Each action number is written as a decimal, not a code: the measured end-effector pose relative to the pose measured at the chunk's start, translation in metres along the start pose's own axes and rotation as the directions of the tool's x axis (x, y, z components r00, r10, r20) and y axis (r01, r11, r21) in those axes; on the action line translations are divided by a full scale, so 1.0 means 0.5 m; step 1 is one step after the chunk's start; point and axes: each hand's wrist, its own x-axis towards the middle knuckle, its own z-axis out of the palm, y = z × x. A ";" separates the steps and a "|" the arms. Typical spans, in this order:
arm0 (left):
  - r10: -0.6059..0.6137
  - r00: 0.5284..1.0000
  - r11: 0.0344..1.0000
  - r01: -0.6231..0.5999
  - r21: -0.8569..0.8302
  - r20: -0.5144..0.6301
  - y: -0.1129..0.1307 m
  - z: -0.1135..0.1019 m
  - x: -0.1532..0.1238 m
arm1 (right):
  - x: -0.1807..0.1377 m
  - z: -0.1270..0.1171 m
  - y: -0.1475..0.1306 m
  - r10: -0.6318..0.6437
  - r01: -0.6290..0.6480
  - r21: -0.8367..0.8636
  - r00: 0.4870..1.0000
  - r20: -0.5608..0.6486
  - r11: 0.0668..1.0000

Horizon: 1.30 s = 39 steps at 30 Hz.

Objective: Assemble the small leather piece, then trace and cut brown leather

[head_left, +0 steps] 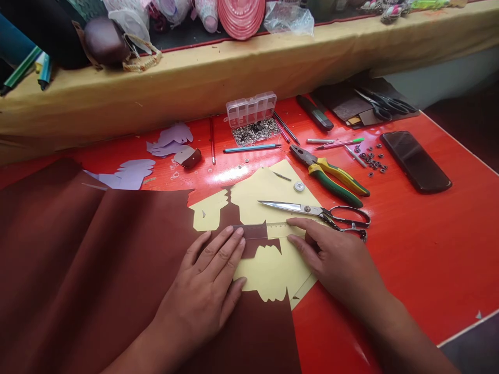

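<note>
My left hand (212,278) lies flat on a large brown leather-like sheet (128,280), fingertips pressing the left end of a clear ruler (255,232). My right hand (327,249) pinches the ruler's right end between thumb and forefinger. The ruler lies across a narrow strip of the brown sheet and onto yellow paper (276,200) beneath. Cut-out shapes in the sheet's edge let the yellow paper show through. Just beyond my right hand rest large scissors (307,209), their blades pointing left and partly open.
Green-and-yellow pliers (331,176) lie beyond the scissors, near a phone (415,161). A clear compartment box (251,111) stands open by metal snap parts (255,132). Pens, a box cutter (315,112), black scissors (384,104) and purple paper pieces (132,174) lie about the red table (421,259).
</note>
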 end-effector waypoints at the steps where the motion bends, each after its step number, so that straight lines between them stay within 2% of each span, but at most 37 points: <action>1: -0.003 1.000 1.000 0.003 -0.003 -0.002 0.000 0.000 0.000 | 0.000 0.000 0.000 -0.003 0.003 -0.002 1.000 -0.001 1.000; 10: 0.022 1.000 0.999 -0.023 -0.027 -0.015 0.001 0.002 -0.006 | -0.002 -0.002 0.001 -0.022 0.022 -0.002 1.000 0.005 1.000; 19: 0.001 1.000 1.000 -0.002 -0.024 -0.004 0.002 0.000 -0.002 | -0.002 -0.005 -0.004 0.019 -0.019 0.003 0.998 0.062 1.000; 39: -0.004 1.000 1.000 0.004 -0.030 0.000 0.002 -0.001 -0.001 | -0.001 -0.006 -0.002 0.028 -0.029 0.011 0.998 0.056 1.000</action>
